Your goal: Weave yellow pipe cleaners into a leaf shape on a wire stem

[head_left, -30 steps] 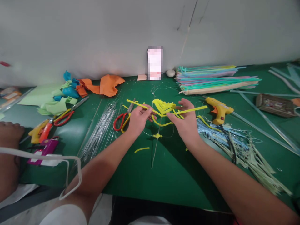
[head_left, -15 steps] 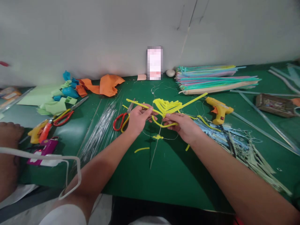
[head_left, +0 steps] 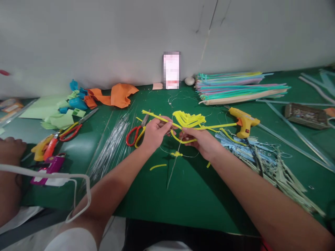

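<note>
My left hand [head_left: 155,131] pinches a yellow pipe cleaner [head_left: 220,126] near its left end. Just right of it, my right hand [head_left: 206,141] grips the same strand between thumb and fingers, and its free end sticks out to the right. Behind my fingertips stands a V-shaped piece of yellow pipe cleaner folded in rows [head_left: 190,119]; the joint between them is hidden. A thin wire stem [head_left: 172,172] slants down from under my hands, passing a small yellow tuft [head_left: 176,153]. Scissors [head_left: 134,136] with red and yellow handles lie beside my left hand.
A yellow glue gun [head_left: 243,122] lies right of my hands, near blue and pale green tangled strands [head_left: 282,170]. Pipe cleaner bundles [head_left: 240,92] and a phone [head_left: 172,69] are at the back. Loose wires [head_left: 111,146] lie left; another person's hand [head_left: 12,146] rests far left.
The right part of the yellow pipe cleaner has swung down from an upward slant to nearly level. My right thumb has moved up slightly over the strand.
</note>
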### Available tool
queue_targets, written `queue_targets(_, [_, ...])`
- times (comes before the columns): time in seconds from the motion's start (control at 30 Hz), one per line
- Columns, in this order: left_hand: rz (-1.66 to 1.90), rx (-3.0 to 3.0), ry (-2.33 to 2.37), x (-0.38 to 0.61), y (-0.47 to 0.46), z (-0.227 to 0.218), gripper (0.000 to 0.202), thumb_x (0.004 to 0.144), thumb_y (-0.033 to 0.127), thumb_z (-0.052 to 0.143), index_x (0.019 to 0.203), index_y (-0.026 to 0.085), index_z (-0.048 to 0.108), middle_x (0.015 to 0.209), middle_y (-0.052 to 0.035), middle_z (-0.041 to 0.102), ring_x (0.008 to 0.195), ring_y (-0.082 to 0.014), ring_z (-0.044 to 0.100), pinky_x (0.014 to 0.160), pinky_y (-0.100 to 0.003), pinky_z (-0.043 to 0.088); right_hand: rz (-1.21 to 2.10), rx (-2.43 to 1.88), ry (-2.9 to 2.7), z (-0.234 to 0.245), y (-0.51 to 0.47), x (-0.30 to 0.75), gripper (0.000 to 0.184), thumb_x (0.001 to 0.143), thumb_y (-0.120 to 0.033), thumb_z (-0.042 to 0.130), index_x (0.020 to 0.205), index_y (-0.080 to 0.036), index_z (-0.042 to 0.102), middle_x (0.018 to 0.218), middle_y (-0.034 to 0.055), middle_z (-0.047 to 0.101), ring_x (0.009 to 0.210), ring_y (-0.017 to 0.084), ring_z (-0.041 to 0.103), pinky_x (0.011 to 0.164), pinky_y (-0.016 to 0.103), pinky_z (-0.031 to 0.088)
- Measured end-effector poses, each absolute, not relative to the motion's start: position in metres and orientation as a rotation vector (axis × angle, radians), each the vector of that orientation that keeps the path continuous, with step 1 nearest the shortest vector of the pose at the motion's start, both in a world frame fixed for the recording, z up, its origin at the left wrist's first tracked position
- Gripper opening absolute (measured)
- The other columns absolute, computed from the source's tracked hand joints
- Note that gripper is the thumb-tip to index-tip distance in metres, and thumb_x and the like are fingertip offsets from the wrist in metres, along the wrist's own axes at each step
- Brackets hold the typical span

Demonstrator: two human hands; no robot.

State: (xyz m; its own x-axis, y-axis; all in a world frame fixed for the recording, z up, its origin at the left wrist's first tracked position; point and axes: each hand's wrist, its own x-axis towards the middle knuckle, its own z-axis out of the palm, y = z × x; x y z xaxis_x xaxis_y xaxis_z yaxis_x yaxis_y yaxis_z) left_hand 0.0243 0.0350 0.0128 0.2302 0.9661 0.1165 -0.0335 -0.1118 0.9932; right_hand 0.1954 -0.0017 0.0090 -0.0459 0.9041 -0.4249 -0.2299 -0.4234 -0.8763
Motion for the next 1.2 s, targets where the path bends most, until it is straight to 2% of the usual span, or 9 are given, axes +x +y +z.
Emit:
queue_targets(0.23, [1.087, 1.382, 1.02, 0.022, 0.038, 0.011, 0.02, 0.085, 0.035, 0.061, 0.094, 0.017, 0.058, 0.074, -0.0046, 0.072, 0.062, -0.0149, 0.069, 0.053, -0.025, 0.052, 1.621, -1.301, -0.77, 0.007, -0.001, 0.196, 0.022, 0.067, -0.036, 0.078, 0.075, -0.016, 0.073, 0.083, 0.0073, 0.071, 0.073, 0.016, 0.062, 0.067, 0.03, 0.051])
queue_targets(0.4, [1.082, 1.36, 1.009, 0.022, 0.039, 0.011, 0.018, 0.085, 0.034, 0.061, 0.093, 0.018, 0.057, 0.072, -0.0039, 0.071, 0.058, -0.0141, 0.068, 0.05, -0.024, 0.05, 1.71, -1.258, -0.676, 0.006, 0.0, 0.197, 0.016, 0.066, -0.029, 0.078, 0.072, -0.016, 0.072, 0.076, 0.0039, 0.068, 0.069, 0.013, 0.059, 0.063, 0.026, 0.045])
queue_targets(0.57, [1.073, 1.287, 1.002, 0.024, 0.042, 0.009, 0.02, 0.084, 0.035, 0.062, 0.092, 0.018, 0.056, 0.068, -0.0019, 0.07, 0.053, -0.0125, 0.065, 0.049, -0.023, 0.049, 1.684, -1.279, -0.674, 0.006, 0.0, 0.196, 0.018, 0.063, -0.031, 0.079, 0.07, -0.016, 0.073, 0.075, 0.0037, 0.068, 0.07, 0.013, 0.058, 0.062, 0.026, 0.041])
queue_targets(0.67, [1.027, 1.251, 0.971, 0.023, 0.045, 0.007, 0.028, 0.08, 0.036, 0.066, 0.1, 0.017, 0.058, 0.071, -0.0016, 0.07, 0.051, -0.0114, 0.063, 0.05, -0.023, 0.05, 1.652, -1.312, -0.7, 0.005, 0.001, 0.196, 0.02, 0.061, -0.033, 0.081, 0.069, -0.017, 0.073, 0.075, 0.0044, 0.068, 0.07, 0.014, 0.056, 0.061, 0.028, 0.039])
queue_targets(0.77, [0.918, 1.289, 0.965, 0.021, 0.048, 0.006, 0.034, 0.074, 0.032, 0.073, 0.1, 0.013, 0.062, 0.078, -0.0045, 0.071, 0.056, -0.0108, 0.063, 0.053, -0.023, 0.05, 1.638, -1.294, -0.741, 0.005, 0.001, 0.196, 0.022, 0.061, -0.036, 0.081, 0.069, -0.017, 0.073, 0.075, 0.0049, 0.068, 0.069, 0.014, 0.055, 0.06, 0.029, 0.039])
queue_targets(0.93, [0.774, 1.351, 0.946, 0.018, 0.05, 0.008, 0.03, 0.068, 0.023, 0.077, 0.092, 0.008, 0.068, 0.078, -0.0077, 0.071, 0.064, -0.0114, 0.065, 0.055, -0.021, 0.048, 1.629, -1.3, -0.76, 0.004, 0.001, 0.197, 0.021, 0.063, -0.036, 0.08, 0.07, -0.016, 0.074, 0.077, 0.0055, 0.068, 0.068, 0.014, 0.054, 0.058, 0.028, 0.038])
queue_targets(1.2, [0.732, 1.352, 0.928, 0.02, 0.048, 0.013, 0.031, 0.067, 0.018, 0.076, 0.096, 0.01, 0.068, 0.07, -0.0038, 0.07, 0.058, -0.0103, 0.062, 0.053, -0.022, 0.049, 1.685, -1.266, -0.66, 0.005, 0.002, 0.198, 0.017, 0.063, -0.031, 0.079, 0.068, -0.015, 0.074, 0.074, 0.0049, 0.067, 0.065, 0.012, 0.052, 0.056, 0.026, 0.04])
